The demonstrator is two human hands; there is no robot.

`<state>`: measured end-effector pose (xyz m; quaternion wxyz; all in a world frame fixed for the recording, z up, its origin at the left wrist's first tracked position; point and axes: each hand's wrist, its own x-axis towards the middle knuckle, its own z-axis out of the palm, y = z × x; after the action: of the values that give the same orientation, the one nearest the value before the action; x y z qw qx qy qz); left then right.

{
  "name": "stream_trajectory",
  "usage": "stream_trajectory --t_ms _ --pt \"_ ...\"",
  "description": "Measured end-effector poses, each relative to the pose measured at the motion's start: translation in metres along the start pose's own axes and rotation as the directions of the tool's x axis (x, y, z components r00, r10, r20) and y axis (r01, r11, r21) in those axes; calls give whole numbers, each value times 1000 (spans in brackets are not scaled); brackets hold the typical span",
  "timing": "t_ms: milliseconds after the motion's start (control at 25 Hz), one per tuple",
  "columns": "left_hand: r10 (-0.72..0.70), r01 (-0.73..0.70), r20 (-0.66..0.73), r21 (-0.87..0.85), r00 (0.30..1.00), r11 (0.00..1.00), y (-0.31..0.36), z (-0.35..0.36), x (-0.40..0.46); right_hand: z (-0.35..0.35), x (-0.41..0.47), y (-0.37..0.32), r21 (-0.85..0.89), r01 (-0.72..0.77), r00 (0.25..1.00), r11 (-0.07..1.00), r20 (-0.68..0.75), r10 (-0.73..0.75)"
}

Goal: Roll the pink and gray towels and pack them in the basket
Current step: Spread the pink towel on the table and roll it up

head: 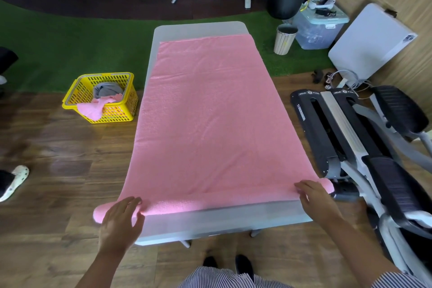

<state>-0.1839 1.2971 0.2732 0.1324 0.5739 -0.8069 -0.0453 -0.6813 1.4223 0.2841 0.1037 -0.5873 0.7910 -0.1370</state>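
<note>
Left hand (pixel 121 220), right hand (pixel 313 199), flat on pink towel's (pixel 210 112) rolled near edge

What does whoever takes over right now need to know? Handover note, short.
Left hand: open, fingers resting on the left end of the rolled near edge of the pink towel.
Right hand: open, fingers resting on the right end of the same roll.
The pink towel lies flat along the gray table, with only the near edge rolled up.
The yellow basket stands on the floor left of the table and holds a gray towel and a pink cloth that hangs over its rim.
Done: roll started.
Left: finish rolling this towel and pack it in the basket.
</note>
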Motion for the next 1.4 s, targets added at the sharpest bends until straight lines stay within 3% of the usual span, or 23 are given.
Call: stream_trajectory --t_ms 200,320,480,720,960,1080,1400 --pt "28 -28 49 -7 998 1000 1 -1 2 -3 0 4 26 -41 990 999 133 37" --pt "27 -28 21 56 999 998 -3 -2 -3 0 2 0 34 -50 992 998 118 46" --pt "-20 20 5 34 1000 999 -29 -6 -21 16 -5 -9 77 60 993 995 96 -67" --pt "-48 51 -40 78 998 996 -12 -11 -12 7 -2 -11 103 -49 990 993 136 35" --pt "-17 19 -44 49 999 999 -11 -7 -7 11 -3 -9 24 107 994 994 7 -107" --pt "-39 36 44 67 998 997 -10 -4 -7 18 -11 -4 26 44 997 999 58 -46" --pt "19 -19 -3 -2 1000 1000 5 -7 3 10 -7 7 29 -60 994 998 92 57"
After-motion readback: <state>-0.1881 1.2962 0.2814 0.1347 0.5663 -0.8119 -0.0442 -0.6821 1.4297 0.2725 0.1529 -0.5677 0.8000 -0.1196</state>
